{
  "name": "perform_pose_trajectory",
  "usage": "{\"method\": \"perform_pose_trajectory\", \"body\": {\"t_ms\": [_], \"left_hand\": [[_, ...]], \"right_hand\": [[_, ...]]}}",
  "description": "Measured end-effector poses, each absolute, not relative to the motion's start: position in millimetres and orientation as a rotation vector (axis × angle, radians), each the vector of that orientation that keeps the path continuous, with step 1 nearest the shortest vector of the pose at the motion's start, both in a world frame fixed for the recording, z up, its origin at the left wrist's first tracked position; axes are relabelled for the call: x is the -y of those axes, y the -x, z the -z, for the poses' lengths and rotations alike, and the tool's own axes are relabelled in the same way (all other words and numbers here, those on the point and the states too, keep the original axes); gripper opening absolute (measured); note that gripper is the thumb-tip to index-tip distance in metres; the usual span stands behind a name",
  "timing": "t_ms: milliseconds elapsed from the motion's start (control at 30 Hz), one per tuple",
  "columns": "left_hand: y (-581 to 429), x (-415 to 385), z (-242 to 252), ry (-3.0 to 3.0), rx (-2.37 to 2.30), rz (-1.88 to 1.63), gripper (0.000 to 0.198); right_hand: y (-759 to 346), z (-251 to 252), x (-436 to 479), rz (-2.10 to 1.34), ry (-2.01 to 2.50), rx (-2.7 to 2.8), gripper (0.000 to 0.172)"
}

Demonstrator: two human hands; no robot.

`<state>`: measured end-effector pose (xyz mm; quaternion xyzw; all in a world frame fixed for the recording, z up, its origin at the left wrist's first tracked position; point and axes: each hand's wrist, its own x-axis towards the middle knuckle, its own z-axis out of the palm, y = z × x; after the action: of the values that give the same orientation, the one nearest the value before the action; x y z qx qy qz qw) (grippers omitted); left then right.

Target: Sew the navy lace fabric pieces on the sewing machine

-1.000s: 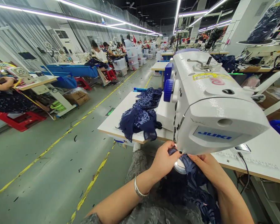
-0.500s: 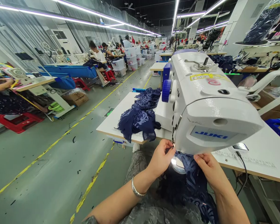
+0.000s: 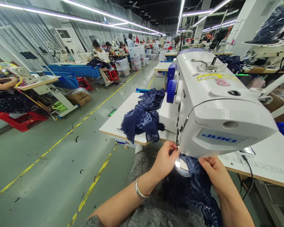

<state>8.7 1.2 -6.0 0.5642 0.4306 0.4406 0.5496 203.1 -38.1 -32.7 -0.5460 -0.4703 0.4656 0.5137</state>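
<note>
A white Juki sewing machine [image 3: 213,104] stands on a white table [image 3: 262,160] right in front of me. Dark blue lace fabric [image 3: 196,186] runs from under the machine head down over my lap. My left hand [image 3: 165,160] pinches the fabric's edge at the left of the needle area, fingers closed. My right hand [image 3: 214,173] holds the fabric at the right, just under the machine head, and its fingertips are partly hidden. A silver bracelet [image 3: 140,191] sits on my left wrist.
A heap of the same blue lace [image 3: 144,115] lies on the table's left end. Grey floor with yellow lines [image 3: 61,142] stretches to the left. Other people sit at sewing tables [image 3: 38,83] along the left wall, with red stools and plastic bins further back.
My left thumb and fingers have shifted slightly up at the fabric edge near the needle. Both hands stay at the machine head; the view wobbles a little.
</note>
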Motion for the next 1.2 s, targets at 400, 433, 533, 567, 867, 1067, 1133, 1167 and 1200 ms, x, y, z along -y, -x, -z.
{"method": "perform_pose_trajectory", "body": {"t_ms": [400,433,533,567,867,1067,1133,1167,1200], "left_hand": [[-9,-1,11,-1.333,-1.026,-1.056,0.008],[-9,-1,11,-1.334,-1.026,-1.057,0.008],[-9,0,11,-1.328,-1.02,-1.056,0.008],[-9,0,10,-1.324,-1.019,-1.056,0.008],[-6,-1,8,-1.28,-1.018,-1.042,0.014],[0,-2,7,-1.272,-1.03,-1.018,0.012],[4,-3,7,-1.277,-1.056,-1.025,0.01],[6,-3,7,-1.282,-1.073,-1.029,0.01],[9,-4,8,-1.288,-1.09,-1.03,0.01]], "right_hand": [[-206,35,39,-1.137,1.337,1.111,0.025],[-206,35,39,-1.137,1.327,1.097,0.025],[-206,36,40,-1.146,1.294,1.063,0.029],[-206,37,40,-1.149,1.291,1.055,0.03],[-204,41,40,-1.185,1.264,1.048,0.043],[-202,40,41,-1.22,1.216,1.028,0.052],[-200,39,41,-1.229,1.206,1.044,0.054],[-199,39,41,-1.232,1.207,1.054,0.054],[-197,38,41,-1.235,1.209,1.065,0.054]]}}
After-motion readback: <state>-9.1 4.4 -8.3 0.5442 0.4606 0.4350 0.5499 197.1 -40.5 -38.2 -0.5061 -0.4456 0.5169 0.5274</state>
